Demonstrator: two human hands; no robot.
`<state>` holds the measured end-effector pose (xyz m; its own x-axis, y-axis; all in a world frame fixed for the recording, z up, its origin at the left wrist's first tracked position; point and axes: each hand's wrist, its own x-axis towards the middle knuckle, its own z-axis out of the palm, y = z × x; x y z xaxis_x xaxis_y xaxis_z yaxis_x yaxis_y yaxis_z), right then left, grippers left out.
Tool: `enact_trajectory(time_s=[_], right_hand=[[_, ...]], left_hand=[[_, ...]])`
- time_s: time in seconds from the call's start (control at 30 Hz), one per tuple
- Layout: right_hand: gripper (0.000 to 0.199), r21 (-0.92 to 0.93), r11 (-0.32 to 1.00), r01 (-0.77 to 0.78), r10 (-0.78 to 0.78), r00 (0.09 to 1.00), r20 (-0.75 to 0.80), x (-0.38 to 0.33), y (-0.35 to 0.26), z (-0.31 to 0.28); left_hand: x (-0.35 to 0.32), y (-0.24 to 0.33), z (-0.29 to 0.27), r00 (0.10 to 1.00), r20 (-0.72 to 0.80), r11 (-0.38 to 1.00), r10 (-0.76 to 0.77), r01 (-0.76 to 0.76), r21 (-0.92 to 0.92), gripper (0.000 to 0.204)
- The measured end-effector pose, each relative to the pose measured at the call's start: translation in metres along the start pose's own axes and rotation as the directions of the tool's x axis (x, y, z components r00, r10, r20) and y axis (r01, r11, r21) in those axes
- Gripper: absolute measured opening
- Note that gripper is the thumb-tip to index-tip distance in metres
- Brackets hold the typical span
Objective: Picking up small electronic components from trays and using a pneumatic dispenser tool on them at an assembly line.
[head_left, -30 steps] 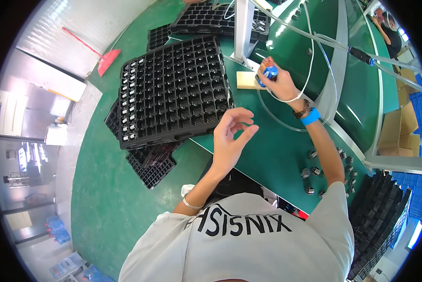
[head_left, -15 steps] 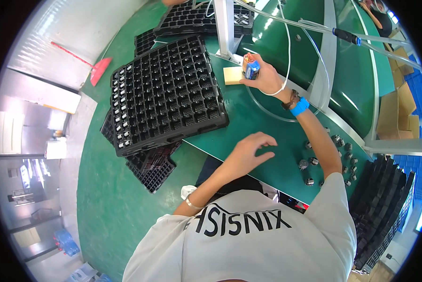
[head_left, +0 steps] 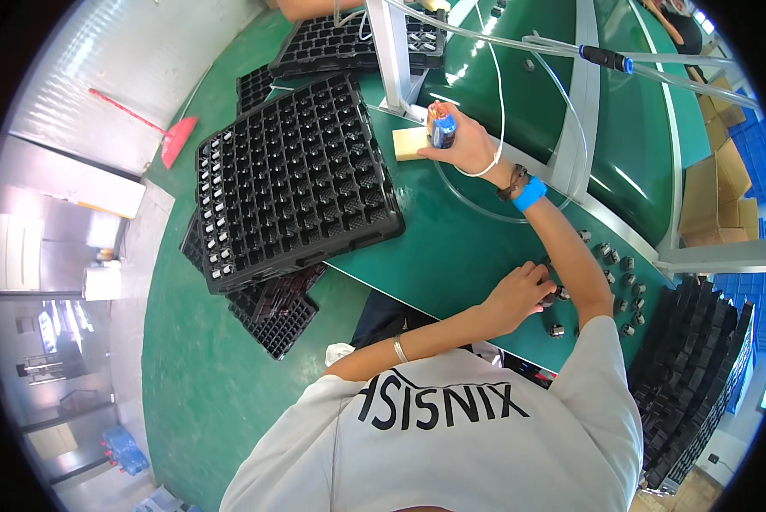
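Note:
My right hand [head_left: 472, 149] is closed around a small blue cylinder [head_left: 443, 132] with an orange-red end, just beside a pale yellow block [head_left: 410, 143] at the table's far side. A white cord hangs at that wrist, which also wears a blue band. Lower down, my left hand [head_left: 518, 299] has its fingers curled over a small dark cylindrical metal part [head_left: 548, 299] among the loose parts, passing close to my right forearm. Several similar silver-and-dark metal parts [head_left: 628, 279] stand scattered over the right of the green table [head_left: 451, 256].
A large black compartment tray [head_left: 302, 171], with a row of silver parts along its left side, overhangs the table's left edge. More black trays [head_left: 690, 358] are stacked at right. A metal post [head_left: 391, 60] and clear hoses cross the far side. Another person's arm [head_left: 310, 7] shows at the top.
My left hand has moved right from over the table's front edge and closed on a metal part. My right hand keeps hold of the blue cylinder; the view has shifted slightly.

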<state>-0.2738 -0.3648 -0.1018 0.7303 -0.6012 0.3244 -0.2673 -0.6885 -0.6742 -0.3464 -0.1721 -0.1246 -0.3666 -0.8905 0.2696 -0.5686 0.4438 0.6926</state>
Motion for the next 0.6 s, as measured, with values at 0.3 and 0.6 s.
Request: enact_trajectory(time_s=[0.3,0.6], right_hand=[[0.049,0.253,0.96,-0.122,0.181,0.958,-0.224,0.026,0.029,-0.017],[0.035,-0.238,0.884,-0.402,0.206,0.793,-0.573,0.05,0.137,-0.069]], left_hand=[[-0.016,0.006,-0.053,0.961,0.106,0.764,-0.255,0.267,-0.587,0.035],[-0.079,0.0,-0.144,0.826,0.016,0.408,-0.564,0.296,-0.864,0.038]])
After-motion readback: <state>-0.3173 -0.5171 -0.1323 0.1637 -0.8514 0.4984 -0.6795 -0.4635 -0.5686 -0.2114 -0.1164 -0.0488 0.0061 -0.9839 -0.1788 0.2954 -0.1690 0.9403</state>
